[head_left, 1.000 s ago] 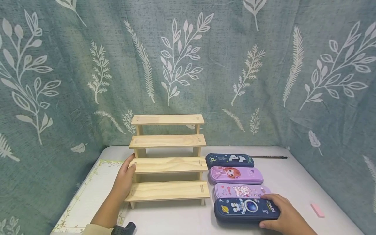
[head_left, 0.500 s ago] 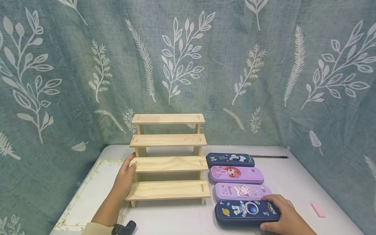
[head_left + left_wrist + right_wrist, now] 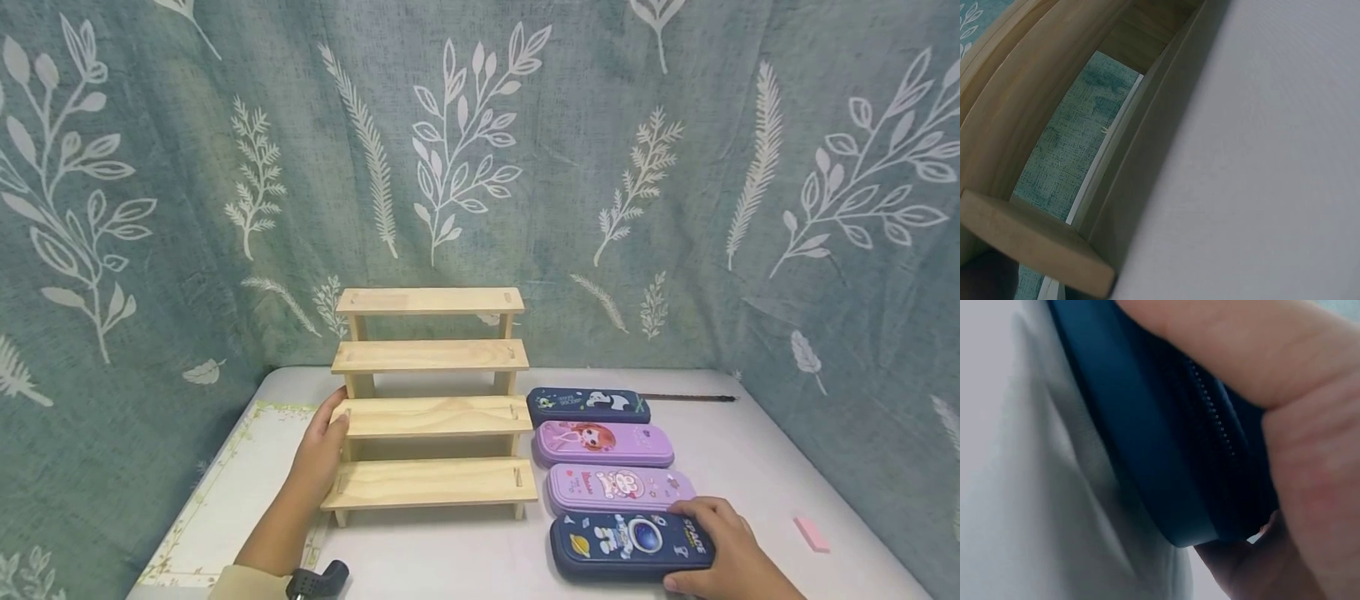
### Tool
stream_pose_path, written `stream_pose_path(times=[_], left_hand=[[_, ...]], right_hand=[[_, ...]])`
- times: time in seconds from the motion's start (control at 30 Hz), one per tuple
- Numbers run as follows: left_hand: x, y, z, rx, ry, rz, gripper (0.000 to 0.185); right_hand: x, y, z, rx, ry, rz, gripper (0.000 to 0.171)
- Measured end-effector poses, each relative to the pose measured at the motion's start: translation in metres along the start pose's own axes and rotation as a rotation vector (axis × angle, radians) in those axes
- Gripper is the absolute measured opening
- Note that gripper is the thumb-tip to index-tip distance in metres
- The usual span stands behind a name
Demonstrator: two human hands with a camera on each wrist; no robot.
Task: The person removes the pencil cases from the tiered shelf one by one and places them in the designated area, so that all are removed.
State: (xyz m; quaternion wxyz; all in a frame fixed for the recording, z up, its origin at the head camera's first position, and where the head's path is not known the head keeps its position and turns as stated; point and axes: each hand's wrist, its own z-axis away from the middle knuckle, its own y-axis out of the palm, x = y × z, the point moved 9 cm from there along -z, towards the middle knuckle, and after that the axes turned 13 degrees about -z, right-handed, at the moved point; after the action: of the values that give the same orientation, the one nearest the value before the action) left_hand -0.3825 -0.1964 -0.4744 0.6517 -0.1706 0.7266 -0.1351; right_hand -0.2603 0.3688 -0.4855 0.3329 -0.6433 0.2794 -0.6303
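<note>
A four-step wooden display stand [image 3: 431, 417] stands upright left of centre on the table. My left hand [image 3: 321, 454] grips its left side at the second step from the bottom, thumb on top and fingers behind. In the left wrist view the boards of the stand [image 3: 1041, 244] fill the left part. My right hand [image 3: 723, 546] holds the right end of a navy pencil case [image 3: 600, 542] with an astronaut print, thumb at the near side and fingers at the far side. The right wrist view shows the zipper side of the pencil case [image 3: 1141, 444] between thumb and fingers.
Behind the navy case lie a light purple pencil case [image 3: 581, 493], a purple one with a cartoon girl [image 3: 637, 450] and a dark panda one [image 3: 558, 406]. A thin dark stick [image 3: 693, 398], pink eraser [image 3: 812, 534] and bordered paper sheet [image 3: 225, 500] also lie there.
The navy pencil case has shifted slightly toward the front edge with my right hand, uncovering more of the light purple case behind it. My left hand keeps its place on the stand.
</note>
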Motion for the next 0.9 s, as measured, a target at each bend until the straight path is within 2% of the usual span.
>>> stream_pose_path(times=[0.33, 0.5, 0.7, 0.8, 0.9], left_hand=[[-0.002, -0.001, 0.005, 0.000, 0.015, 0.013, 0.054], [-0.008, -0.001, 0.010, 0.002, -0.004, -0.075, 0.059], [-0.021, -0.010, 0.015, 0.014, -0.037, -0.143, 0.063], [-0.026, -0.018, 0.020, 0.031, -0.006, -0.225, 0.062], [-0.029, -0.030, 0.027, 0.046, 0.053, -0.370, 0.062]], right_hand=[[-0.005, 0.004, -0.002, 0.032, 0.008, -0.039, 0.090], [-0.006, 0.003, 0.003, 0.050, 0.013, -0.051, 0.088], [-0.007, 0.005, 0.003, 0.087, 0.072, -0.030, 0.091], [-0.007, 0.004, 0.004, 0.097, 0.085, 0.006, 0.093], [-0.004, 0.000, 0.006, 0.110, 0.088, 0.038, 0.093]])
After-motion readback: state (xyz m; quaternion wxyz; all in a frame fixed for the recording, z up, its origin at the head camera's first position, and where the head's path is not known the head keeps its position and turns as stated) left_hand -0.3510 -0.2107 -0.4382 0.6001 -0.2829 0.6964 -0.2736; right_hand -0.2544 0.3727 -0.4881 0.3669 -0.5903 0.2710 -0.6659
